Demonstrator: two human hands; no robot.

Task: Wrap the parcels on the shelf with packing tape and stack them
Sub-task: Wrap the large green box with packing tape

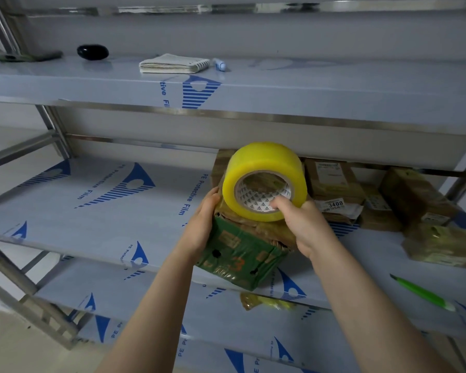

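Note:
A green parcel (240,258) with orange print juts over the front edge of the middle shelf (92,208). My left hand (203,219) grips its upper left side. My right hand (303,224) holds a big yellow roll of packing tape (256,165) above the parcel, with the thumb hooked inside the roll's core. Brown tape covers the parcel's top. Several taped brown parcels (334,189) stand behind and to the right on the same shelf, another (439,246) lying near the right edge.
A green utility knife (423,293) lies on the middle shelf at the right front. The upper shelf carries a notebook (172,63), a marker (220,64) and a black object (92,51). A crumpled scrap of tape (267,301) lies on the shelf below.

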